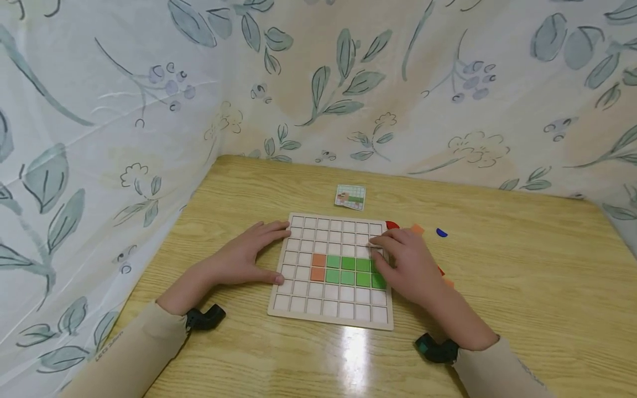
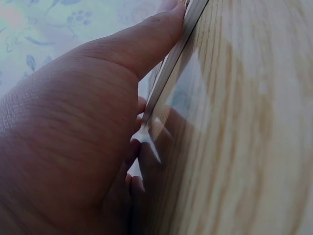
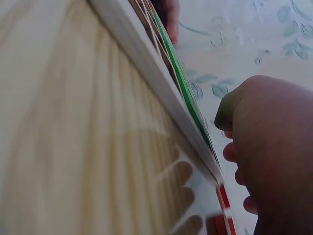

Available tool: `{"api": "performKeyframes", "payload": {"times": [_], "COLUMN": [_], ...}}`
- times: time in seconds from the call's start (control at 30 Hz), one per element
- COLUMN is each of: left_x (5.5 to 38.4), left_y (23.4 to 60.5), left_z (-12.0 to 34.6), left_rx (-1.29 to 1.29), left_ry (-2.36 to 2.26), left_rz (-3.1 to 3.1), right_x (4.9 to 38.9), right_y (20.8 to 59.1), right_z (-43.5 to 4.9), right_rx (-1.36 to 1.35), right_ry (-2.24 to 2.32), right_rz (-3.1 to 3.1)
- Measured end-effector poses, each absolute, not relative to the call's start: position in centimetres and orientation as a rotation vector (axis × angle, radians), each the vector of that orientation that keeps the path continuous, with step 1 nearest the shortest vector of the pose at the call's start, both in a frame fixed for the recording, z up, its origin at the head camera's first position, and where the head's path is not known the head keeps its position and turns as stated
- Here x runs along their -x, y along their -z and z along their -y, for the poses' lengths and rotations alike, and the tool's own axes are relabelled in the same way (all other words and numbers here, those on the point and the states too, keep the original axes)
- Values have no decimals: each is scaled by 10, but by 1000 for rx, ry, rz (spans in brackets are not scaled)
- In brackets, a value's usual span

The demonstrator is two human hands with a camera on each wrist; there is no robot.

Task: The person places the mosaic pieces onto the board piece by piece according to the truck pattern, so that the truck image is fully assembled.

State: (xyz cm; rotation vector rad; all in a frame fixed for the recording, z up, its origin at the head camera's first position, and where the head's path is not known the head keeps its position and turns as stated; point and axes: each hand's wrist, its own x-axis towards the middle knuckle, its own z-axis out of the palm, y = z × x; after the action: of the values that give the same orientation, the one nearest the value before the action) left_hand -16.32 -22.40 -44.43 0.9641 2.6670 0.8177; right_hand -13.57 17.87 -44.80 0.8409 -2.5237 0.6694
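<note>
Head view: seemingly steadies the board [image 1: 330, 319] on the table [image 1: 234, 354] with the left hand [image 1: 244, 255] spread wide at its left edge, and curves the right hand [image 1: 409, 264], with a hold impossible to tell, over the board's right side, near loose pieces [image 1: 417, 228] likely placed within reach.

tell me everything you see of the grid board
The board is a pale, wood-like, squarish panel with a rim and a grid of cells. It lies flat on the table. A middle band holds two orange tiles beside two rows of green tiles; many other cells show bare. The left hand touches its left edge; the right hand overlaps its right side, contact unclear.
</note>
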Motion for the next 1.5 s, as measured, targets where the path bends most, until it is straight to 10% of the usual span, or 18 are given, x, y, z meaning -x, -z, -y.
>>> {"api": "performKeyframes", "payload": {"times": [1.5], "left_x": [163], "left_y": [439], "left_z": [227], "left_rx": [-939], "left_ry": [-876], "left_rz": [-2602], "right_x": [148], "right_y": [456], "right_z": [-245], "right_rx": [-571], "right_ry": [-628], "right_rz": [2562]}}
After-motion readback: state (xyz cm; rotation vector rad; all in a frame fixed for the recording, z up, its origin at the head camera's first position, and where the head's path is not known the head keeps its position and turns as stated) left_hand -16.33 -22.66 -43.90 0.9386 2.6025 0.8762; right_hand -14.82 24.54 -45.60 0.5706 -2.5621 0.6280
